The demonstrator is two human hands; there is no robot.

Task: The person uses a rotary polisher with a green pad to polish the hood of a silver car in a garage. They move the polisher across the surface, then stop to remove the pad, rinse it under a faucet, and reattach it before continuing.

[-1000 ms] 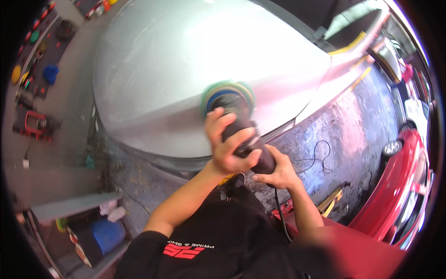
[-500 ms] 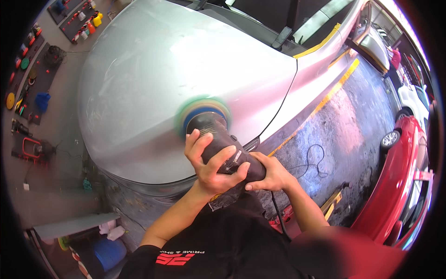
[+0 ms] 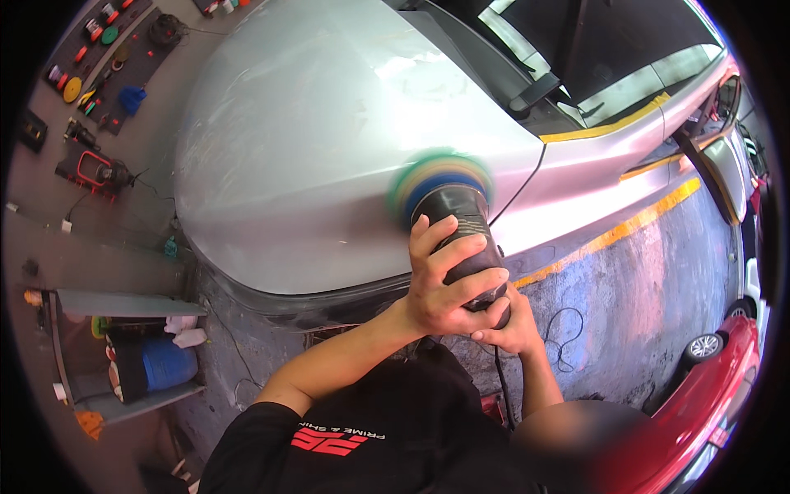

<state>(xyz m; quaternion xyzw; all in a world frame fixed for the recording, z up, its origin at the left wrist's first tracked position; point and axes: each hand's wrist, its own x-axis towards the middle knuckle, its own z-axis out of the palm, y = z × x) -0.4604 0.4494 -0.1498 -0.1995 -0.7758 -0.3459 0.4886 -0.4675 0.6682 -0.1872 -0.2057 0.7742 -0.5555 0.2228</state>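
Resting its green-rimmed pad (image 3: 440,170) on the silver hood (image 3: 329,140) near a dark seam (image 3: 522,188), the black polisher (image 3: 471,221) fills the left hand (image 3: 448,288), which wraps its body, fingers spread; the right hand (image 3: 517,327) grips its rear end above the cord (image 3: 504,383). Yellow tape (image 3: 609,130) edges the windscreen (image 3: 621,41); a red car (image 3: 712,399) stands rightward.

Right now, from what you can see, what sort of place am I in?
Probably a car detailing or body shop: there's a power polisher on a silver car, yellow tape stuck along that car, and a red car to the right.
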